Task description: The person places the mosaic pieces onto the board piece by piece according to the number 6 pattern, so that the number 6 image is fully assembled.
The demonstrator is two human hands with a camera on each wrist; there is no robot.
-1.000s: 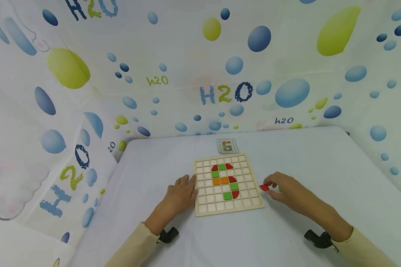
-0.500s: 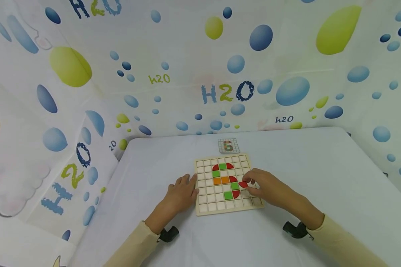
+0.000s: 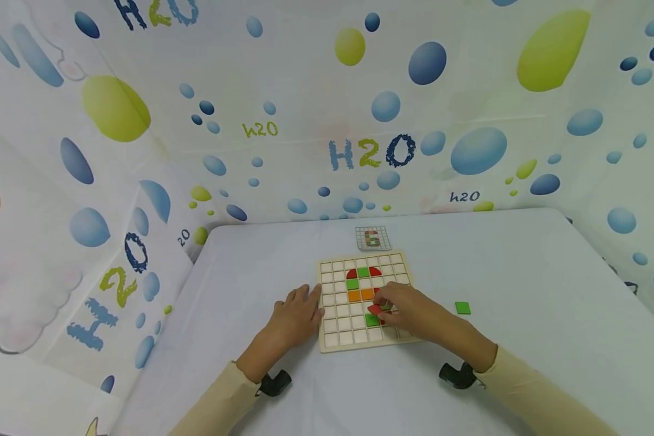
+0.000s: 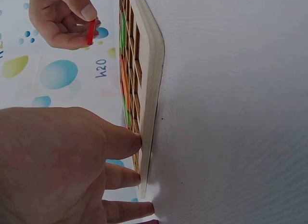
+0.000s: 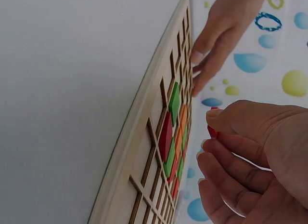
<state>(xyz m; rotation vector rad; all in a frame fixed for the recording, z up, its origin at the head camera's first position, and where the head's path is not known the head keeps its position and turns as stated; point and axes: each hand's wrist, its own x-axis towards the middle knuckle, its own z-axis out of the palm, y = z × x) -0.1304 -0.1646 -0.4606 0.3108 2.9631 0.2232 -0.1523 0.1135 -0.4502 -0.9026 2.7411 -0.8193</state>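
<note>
A square wooden grid board (image 3: 332,325) lies on the white table, with green, orange and red tiles set in some cells. The left hand (image 3: 294,318) rests at the board's left edge, and its fingertips touch the rim in the left wrist view. Over the lower middle of the board is the right hand (image 3: 416,312), pinching a red quarter-round tile (image 3: 375,309) between thumb and fingers. From the right wrist view, that red tile (image 5: 212,132) is held above the board's surface. The right hand hides part of the tile pattern, including tiles right of the orange ones.
Right of the board, a loose green square tile (image 3: 462,307) lies on the table. Behind the board sits a small card (image 3: 373,238) printed with a grid and a coloured figure. A patterned cloth (image 3: 305,91) rises behind the table's far edge.
The right hand has moved left from beside the board to over its middle, carrying the red tile. The green tile on the table is now uncovered. The left hand stays put.
</note>
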